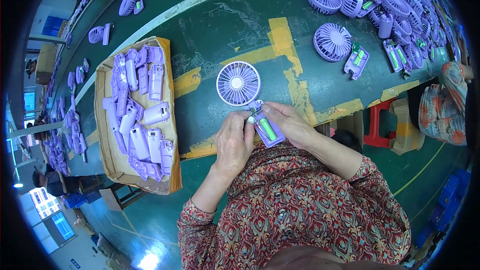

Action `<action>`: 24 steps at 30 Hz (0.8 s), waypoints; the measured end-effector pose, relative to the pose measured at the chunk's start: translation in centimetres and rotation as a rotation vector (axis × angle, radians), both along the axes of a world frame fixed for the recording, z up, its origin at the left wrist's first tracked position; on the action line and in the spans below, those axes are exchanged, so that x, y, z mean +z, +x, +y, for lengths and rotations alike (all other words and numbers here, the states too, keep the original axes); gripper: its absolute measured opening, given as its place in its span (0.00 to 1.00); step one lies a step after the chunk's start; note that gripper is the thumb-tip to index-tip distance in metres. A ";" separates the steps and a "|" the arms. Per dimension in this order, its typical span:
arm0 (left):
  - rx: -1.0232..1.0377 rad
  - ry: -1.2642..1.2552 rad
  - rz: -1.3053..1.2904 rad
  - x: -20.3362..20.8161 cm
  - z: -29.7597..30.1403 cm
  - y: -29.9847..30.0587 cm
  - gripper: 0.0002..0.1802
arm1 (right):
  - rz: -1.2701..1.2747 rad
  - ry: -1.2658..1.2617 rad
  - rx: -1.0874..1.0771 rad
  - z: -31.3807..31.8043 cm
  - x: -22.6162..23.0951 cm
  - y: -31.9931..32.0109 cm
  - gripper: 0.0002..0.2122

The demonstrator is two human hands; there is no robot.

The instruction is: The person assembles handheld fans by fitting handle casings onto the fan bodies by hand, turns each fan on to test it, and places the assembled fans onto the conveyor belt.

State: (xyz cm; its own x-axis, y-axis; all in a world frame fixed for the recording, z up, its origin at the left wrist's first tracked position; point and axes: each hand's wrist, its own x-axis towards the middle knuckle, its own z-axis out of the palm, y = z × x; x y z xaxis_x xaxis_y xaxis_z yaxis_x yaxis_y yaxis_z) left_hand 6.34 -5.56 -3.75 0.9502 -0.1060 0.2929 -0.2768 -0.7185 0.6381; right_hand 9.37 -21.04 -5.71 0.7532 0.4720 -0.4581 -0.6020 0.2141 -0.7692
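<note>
A purple handheld fan [238, 83] lies with its round grille on the green table, straight ahead of me. Its opened handle, with a green battery [267, 129] inside, sticks out over the table's near edge between my hands. My left hand [235, 137] pinches the handle's left side near the neck, by a small circuit board. Along the right side of the handle, my right hand [290, 125] is closed with its thumb near the neck. The fingertips beneath the handle are hidden.
To my left stands a cardboard tray [172, 110] holding several purple handle covers [140, 142]. Many opened fans [395, 5] are heaped at the far right; one fan [332, 42] lies nearer. A red stool [377, 125] stands below the table, near a person's patterned sleeve [445, 110].
</note>
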 end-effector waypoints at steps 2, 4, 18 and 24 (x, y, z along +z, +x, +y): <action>-0.026 0.056 -0.033 0.5 -0.2 0.0 0.10 | -0.001 -0.010 -0.004 0.0 0.3 0.0 0.16; -0.050 0.112 -0.066 0.5 -0.1 0.0 0.12 | -0.010 0.000 0.013 -0.1 0.0 -0.1 0.16; -0.256 0.360 -0.063 1.3 -0.1 0.1 0.24 | -0.510 -0.186 0.168 -0.7 -1.0 -0.3 0.15; -0.241 0.285 -0.032 1.0 0.0 0.2 0.24 | -0.237 -0.075 0.155 -0.5 0.1 -0.1 0.15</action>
